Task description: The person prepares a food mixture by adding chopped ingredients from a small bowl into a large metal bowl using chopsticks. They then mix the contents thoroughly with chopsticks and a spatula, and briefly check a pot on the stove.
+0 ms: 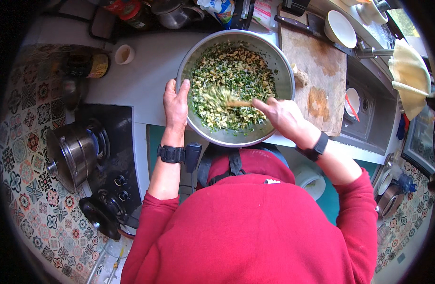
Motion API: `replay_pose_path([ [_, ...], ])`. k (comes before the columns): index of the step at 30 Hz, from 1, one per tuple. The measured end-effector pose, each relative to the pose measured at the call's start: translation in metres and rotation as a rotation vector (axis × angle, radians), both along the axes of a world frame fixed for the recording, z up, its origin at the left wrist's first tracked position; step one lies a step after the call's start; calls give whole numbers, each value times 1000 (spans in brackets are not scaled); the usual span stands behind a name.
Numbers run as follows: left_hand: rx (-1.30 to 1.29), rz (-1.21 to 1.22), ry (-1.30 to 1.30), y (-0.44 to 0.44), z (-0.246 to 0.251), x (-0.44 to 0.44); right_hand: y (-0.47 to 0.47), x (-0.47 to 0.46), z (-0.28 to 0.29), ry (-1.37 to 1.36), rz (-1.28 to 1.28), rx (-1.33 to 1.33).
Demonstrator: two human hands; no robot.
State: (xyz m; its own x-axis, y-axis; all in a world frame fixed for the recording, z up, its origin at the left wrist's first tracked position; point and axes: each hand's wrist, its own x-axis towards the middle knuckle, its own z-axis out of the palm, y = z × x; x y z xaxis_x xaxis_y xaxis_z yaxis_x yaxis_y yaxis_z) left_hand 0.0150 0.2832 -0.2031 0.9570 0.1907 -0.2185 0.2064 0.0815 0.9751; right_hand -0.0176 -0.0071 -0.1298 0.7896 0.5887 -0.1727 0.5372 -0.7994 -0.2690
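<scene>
A large metal mixing bowl [284, 87] stands at the counter's front edge, close against my body. In it lies a chopped mixture [235, 67] of green pieces and pale yellow bits. My left hand [176, 103] grips the bowl's left rim, thumb over the top edge. With my right hand [285, 115] I hold a wooden utensil [238, 103] by its handle, low over the right part of the bowl. Its far end is hidden in a motion-blurred heap of the mixture, so I cannot tell its shape.
Right of the bowl are a wooden cutting board [327, 85], a knife [295, 23] and a sink [366, 124] holding a small bowl [352, 101]. On the left, a lidded steel pot [73, 152] sits over a lit burner. A small white cup [125, 54] stands on the counter.
</scene>
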Motion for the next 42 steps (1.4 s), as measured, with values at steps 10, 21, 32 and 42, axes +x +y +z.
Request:
replay_pose_path([
  [10,4,4,12,-1,-7,-2,-5,29,-1,-33,-309,-97],
  [21,-4,40,36,-1,-2,2,-18,-44,29,275,-62,-127],
  [32,-22,55,23,-1,-10,-8,-29,-15,0,58,-236,-236],
  [42,-25,41,19,2,-11,-11,-19,94,-21,-561,113,-137],
])
